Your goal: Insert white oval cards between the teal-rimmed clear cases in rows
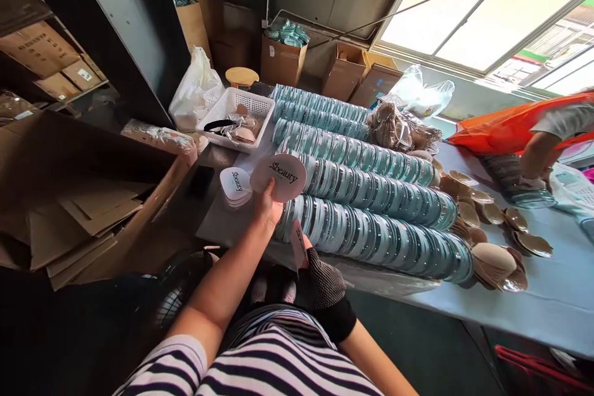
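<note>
My left hand [268,207] holds up a round pale-pink card [279,177] printed "Sbeauty", just in front of the rows of round teal-rimmed cases [371,210] laid on edge on the table. A small stack of like cards [235,186] lies left of it. My right hand [320,278], in a dark dotted glove, sits low at the table's near edge and pinches another printed card [298,242] held edge-on.
A white basket [236,116] with beige puffs stands behind the cards. Loose beige and brown puffs [492,257] lie at the rows' right end. A co-worker's arm [538,148] with orange cloth is far right. Flattened cardboard [88,210] and boxes fill the left.
</note>
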